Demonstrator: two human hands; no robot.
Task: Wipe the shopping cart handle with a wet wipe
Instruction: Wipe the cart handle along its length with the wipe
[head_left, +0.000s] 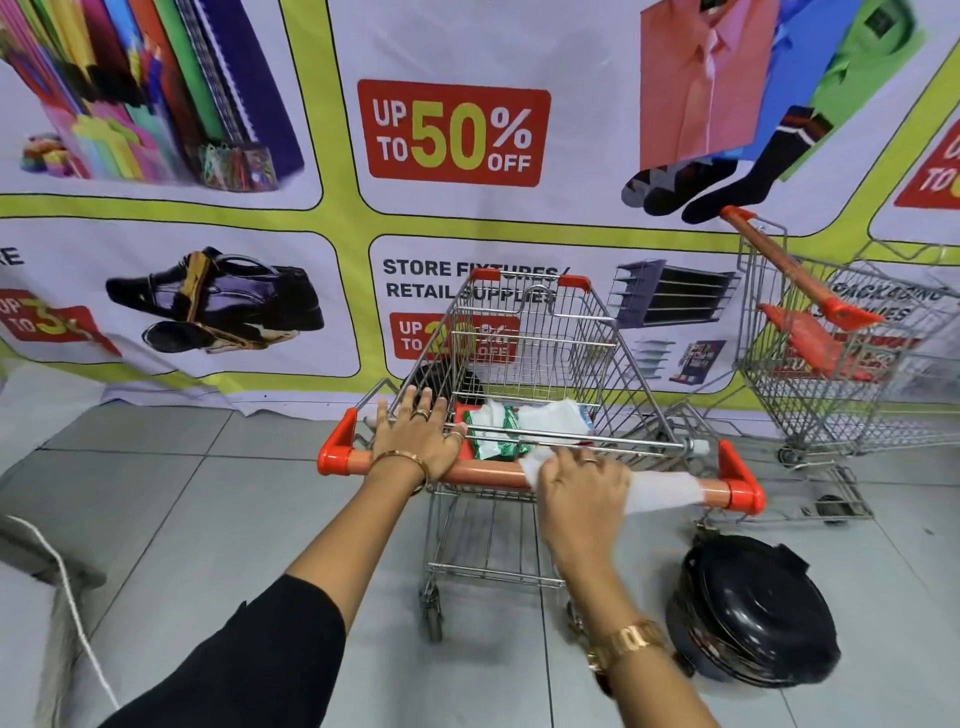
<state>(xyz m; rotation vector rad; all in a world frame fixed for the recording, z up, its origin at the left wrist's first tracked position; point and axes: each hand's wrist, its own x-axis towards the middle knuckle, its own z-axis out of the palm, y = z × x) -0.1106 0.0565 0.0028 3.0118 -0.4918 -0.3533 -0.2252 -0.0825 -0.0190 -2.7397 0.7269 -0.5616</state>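
Note:
A wire shopping cart stands in front of me, its orange handle running across the near side. My left hand lies flat on the left part of the handle, fingers spread. My right hand presses a white wet wipe onto the right half of the handle; the wipe drapes over the bar toward the right end cap. A green-and-white wipe packet and loose white wipes lie on the cart's child seat.
A black round bin with a lid sits on the tiled floor just right of the cart. A second cart stands at the right against the printed banner wall. A white cord runs along the floor at left.

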